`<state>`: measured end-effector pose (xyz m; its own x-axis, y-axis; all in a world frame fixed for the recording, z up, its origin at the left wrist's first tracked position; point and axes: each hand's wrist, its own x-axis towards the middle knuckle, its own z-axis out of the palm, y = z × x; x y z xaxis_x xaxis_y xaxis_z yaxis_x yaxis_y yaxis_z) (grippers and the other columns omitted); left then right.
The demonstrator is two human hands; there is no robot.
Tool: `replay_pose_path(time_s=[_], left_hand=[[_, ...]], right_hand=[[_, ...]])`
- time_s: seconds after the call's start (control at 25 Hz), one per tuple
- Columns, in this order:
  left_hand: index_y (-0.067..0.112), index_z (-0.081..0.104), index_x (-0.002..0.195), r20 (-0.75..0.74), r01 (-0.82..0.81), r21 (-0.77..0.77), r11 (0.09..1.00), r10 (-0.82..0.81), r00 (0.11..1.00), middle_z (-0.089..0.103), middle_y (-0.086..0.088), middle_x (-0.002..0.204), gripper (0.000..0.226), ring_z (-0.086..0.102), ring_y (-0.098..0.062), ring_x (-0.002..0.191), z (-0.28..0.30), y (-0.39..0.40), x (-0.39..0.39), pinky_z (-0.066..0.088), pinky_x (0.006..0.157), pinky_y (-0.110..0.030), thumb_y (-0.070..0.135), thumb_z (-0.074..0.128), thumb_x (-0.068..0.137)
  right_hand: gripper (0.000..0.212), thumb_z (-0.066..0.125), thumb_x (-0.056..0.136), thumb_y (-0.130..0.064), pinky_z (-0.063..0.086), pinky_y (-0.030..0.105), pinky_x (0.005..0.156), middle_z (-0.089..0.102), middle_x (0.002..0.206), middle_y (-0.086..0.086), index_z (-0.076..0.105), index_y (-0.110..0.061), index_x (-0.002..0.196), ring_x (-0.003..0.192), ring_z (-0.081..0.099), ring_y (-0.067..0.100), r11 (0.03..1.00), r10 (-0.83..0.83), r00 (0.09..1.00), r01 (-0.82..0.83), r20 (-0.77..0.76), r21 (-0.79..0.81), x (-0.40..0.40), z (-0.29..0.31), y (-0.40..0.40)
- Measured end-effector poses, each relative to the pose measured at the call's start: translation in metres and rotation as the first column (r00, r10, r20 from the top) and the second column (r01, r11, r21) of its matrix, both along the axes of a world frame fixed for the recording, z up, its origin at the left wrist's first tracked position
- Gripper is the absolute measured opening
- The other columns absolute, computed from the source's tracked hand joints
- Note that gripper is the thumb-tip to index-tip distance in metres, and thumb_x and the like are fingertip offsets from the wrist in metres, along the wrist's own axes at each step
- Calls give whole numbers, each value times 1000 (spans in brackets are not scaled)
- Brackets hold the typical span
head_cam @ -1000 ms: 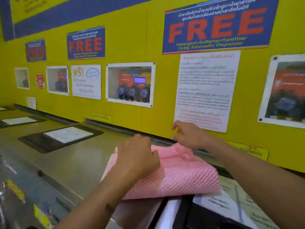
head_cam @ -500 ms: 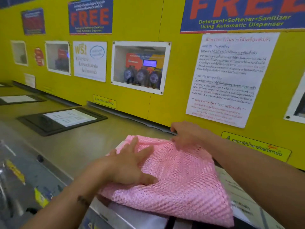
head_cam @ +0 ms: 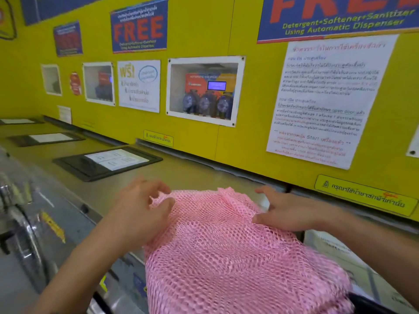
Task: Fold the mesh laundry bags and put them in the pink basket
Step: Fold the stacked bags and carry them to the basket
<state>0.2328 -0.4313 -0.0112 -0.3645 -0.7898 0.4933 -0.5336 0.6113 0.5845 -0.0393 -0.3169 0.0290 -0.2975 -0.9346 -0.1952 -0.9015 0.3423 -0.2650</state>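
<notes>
A pink mesh laundry bag (head_cam: pixel 226 250) lies folded over on the metal top of a washing machine (head_cam: pixel 186 171), its near end hanging toward me. My left hand (head_cam: pixel 138 209) is at the bag's far left corner, thumb on top and curled fingers just past the edge, pinching the mesh. At the far right edge, my right hand (head_cam: pixel 285 211) rests on the bag with its fingers spread and nothing held. No pink basket is in view.
A yellow wall (head_cam: pixel 244 137) with posters and dispenser windows stands right behind the machine tops. A black lid with a paper label (head_cam: pixel 108 162) lies to the left. Another labelled lid (head_cam: pixel 335 252) is partly under the bag at right. Machine fronts drop away at lower left.
My left hand has slid from the middle of the bag to its far left corner. My right hand let go of the far edge and spread open. The camera tilted down and closer.
</notes>
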Motion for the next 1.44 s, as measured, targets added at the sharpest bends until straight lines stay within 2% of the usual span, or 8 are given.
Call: replay_pose_path(time_s=[0.24, 0.4, 0.52, 0.72, 0.84, 1.0, 1.2, 1.44], left_hand=[[41, 41, 142, 127, -78, 360, 930, 34, 991, 50, 1, 135, 64, 54, -13, 112, -14, 61, 32, 40, 97, -33, 69, 41, 85], [49, 10, 152, -145, 156, 617, 771, -83, 986, 25, 16, 157, 75, 40, -6, 123, -24, 95, 23, 42, 76, -15, 56, 53, 91], [51, 26, 148, -282, 180, 582, 793, -11, 959, 29, 10, 158, 75, 49, -9, 122, -35, 120, 32, 46, 87, -24, 21, 65, 91], [50, 47, 138, -359, 81, 468, 880, 106, 927, 49, 22, 135, 69, 65, -23, 112, -53, 177, 60, 53, 96, -51, 0, 60, 91], [42, 52, 137, -390, 25, 393, 919, 142, 910, 52, 24, 134, 65, 64, -8, 110, -60, 210, 83, 52, 98, -39, -2, 59, 90], [39, 51, 137, -469, 15, 421, 907, 203, 859, 52, 17, 124, 59, 67, 6, 68, -59, 236, 118, 56, 61, -16, -1, 55, 94], [44, 53, 135, -463, 4, 441, 897, 224, 858, 52, 9, 130, 60, 69, -2, 84, -84, 243, 174, 55, 62, -18, 1, 57, 94], [51, 54, 131, -352, -50, 512, 858, 262, 899, 48, 7, 143, 62, 60, -14, 111, -242, 250, 292, 54, 88, -31, 5, 62, 91]], right_hand=[[59, 46, 94, -39, 44, 34, 95, 49, 145, 8, 24, -27, 147, 120, 55, 24, 985, 60, 997, -67, -53, -159, 23, -8, 13], [70, 53, 91, -34, 54, 37, 89, 49, 142, 2, 17, -39, 150, 99, 63, 17, 972, 153, 976, -121, 153, -201, 36, -12, 24], [68, 60, 86, -14, 48, 38, 59, 51, 139, 7, 30, -43, 140, 68, 58, 18, 969, 178, 920, -102, 350, -225, 44, -17, 38], [56, 64, 87, -7, 50, 35, 60, 55, 126, 6, 50, -41, 129, 79, 68, 31, 938, 302, 824, -167, 479, -304, 67, -34, 71], [58, 63, 84, -2, 56, 46, 71, 47, 136, -1, 56, -40, 127, 98, 67, 38, 919, 344, 827, -199, 445, -342, 96, -34, 85], [60, 58, 82, 3, 46, 34, 60, 49, 128, 3, 58, -37, 127, 92, 68, 40, 897, 404, 811, -262, 422, -355, 138, -38, 94], [59, 53, 83, 5, 38, 18, 36, 45, 132, -2, 54, -28, 133, 42, 54, 0, 853, 470, 821, -329, 324, -405, 195, -63, 105], [61, 55, 79, 2, 44, 14, 47, 52, 134, 0, 54, -28, 132, 67, 60, 5, 872, 447, 829, -320, 336, -369, 304, -229, 107]])
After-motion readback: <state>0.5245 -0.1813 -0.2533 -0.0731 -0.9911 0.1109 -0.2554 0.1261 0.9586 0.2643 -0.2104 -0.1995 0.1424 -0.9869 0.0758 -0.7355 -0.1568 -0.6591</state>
